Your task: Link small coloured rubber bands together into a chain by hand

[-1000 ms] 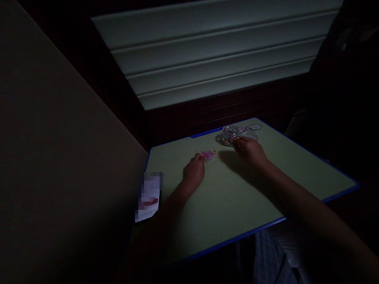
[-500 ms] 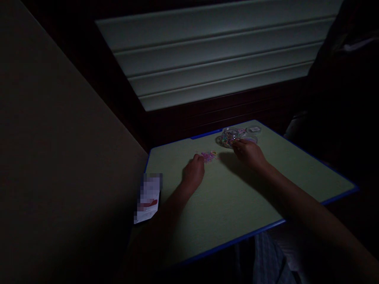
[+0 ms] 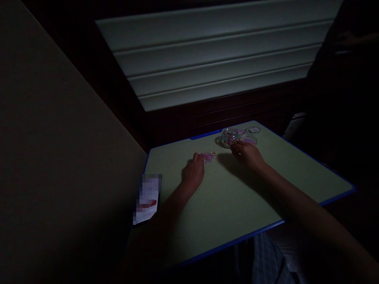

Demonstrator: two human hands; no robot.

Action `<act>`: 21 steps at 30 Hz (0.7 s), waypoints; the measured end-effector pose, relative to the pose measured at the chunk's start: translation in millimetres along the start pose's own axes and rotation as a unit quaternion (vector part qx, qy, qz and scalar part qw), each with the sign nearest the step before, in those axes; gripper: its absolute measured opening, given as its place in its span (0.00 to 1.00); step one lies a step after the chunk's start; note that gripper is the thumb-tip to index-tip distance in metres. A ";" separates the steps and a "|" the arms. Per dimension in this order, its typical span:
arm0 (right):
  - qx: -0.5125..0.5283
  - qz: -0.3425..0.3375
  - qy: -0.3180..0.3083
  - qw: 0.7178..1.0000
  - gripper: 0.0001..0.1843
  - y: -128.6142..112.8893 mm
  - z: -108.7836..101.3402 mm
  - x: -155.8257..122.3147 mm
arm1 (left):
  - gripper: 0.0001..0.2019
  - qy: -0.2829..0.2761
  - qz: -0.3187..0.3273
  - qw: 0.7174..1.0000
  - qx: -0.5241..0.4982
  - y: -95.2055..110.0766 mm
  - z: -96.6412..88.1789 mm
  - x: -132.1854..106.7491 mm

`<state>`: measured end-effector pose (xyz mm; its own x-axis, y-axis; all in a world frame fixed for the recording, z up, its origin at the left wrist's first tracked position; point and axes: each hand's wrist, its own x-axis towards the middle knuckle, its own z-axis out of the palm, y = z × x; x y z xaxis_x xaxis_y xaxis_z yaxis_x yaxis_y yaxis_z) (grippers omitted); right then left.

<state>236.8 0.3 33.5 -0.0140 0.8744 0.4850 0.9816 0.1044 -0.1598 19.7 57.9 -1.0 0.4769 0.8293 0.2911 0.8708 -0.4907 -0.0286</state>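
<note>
My left hand (image 3: 194, 170) rests on the table with its fingers curled together, right beside a small heap of tiny pink and yellow pieces (image 3: 208, 157). Whatever its fingertips hold, if anything, is too small to tell. My right hand (image 3: 247, 154) is pinched at the near edge of a clear round container (image 3: 223, 142) of colourful small pieces; its fingertips hide what they grip. Just behind that hand lies a clear round dish (image 3: 250, 140) with pinkish contents. Farther back sits a round clear lid or box (image 3: 253, 130) with a white label.
The light green table (image 3: 225, 205) has a blue rim. At its left edge lies a white, partly blurred packet or sheet (image 3: 149, 199) with a red mark. A wall stands close on the left, a slatted panel (image 3: 225, 51) behind. Another person's hand (image 3: 346, 40) shows dimly at upper right.
My right hand has shifted slightly left and toward me, showing more of the dish behind it. My left hand has hardly moved. The other person's hand now shows at upper right.
</note>
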 end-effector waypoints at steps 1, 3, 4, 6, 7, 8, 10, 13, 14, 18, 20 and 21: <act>0.007 -0.002 0.000 1.000 0.16 -0.5 -0.2 -0.1 | 0.14 0.000 0.002 1.000 0.000 0.7 -1.1 -0.1; 0.028 -0.012 0.004 1.000 0.16 -1.7 -0.2 -0.2 | 0.14 0.002 0.003 1.000 -0.001 2.1 -3.8 -0.3; 0.038 -0.020 0.008 0.999 0.16 -2.4 0.1 -0.2 | 0.14 0.003 0.006 1.000 -0.002 2.6 -5.1 -0.5; 0.055 -0.039 0.015 0.998 0.16 -4.4 1.5 -0.4 | 0.15 0.005 0.023 1.000 -0.002 3.2 -7.0 -1.0; 0.064 -0.049 0.017 0.997 0.16 -5.8 2.7 -0.7 | 0.16 0.006 0.035 0.999 -0.001 3.3 -7.2 -1.2; 0.074 -0.058 0.018 0.995 0.15 -7.4 4.0 -1.1 | 0.16 0.007 0.050 0.999 -0.001 3.2 -6.9 -1.5; 0.098 -0.081 0.014 0.992 0.15 -11.2 7.1 -2.7 | 0.16 0.014 0.084 0.996 0.002 3.0 -4.7 -2.3; 0.127 -0.127 0.004 0.984 0.16 -17.2 11.6 -5.5 | 0.16 0.031 0.133 0.991 0.013 2.7 0.6 -3.6; 0.130 -0.142 0.003 0.981 0.16 -18.8 12.8 -6.3 | 0.16 0.035 0.144 0.989 0.018 2.8 2.2 -4.0; 0.125 -0.182 0.005 0.975 0.14 -21.8 14.9 -7.6 | 0.16 0.043 0.159 0.985 0.042 3.3 5.2 -5.2; 0.121 -0.188 0.003 0.975 0.14 -22.0 14.3 -7.4 | 0.16 0.043 0.159 0.985 0.049 3.5 4.7 -5.3; 0.118 -0.190 0.001 0.975 0.14 -22.1 13.8 -7.3 | 0.16 0.042 0.160 0.985 0.051 3.6 4.2 -5.2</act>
<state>212.6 -1.9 21.6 -0.3676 0.7508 0.5488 0.8345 0.5268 -0.1617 20.9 53.0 -6.7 0.7206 0.6096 0.3303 0.6875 -0.6902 -0.2258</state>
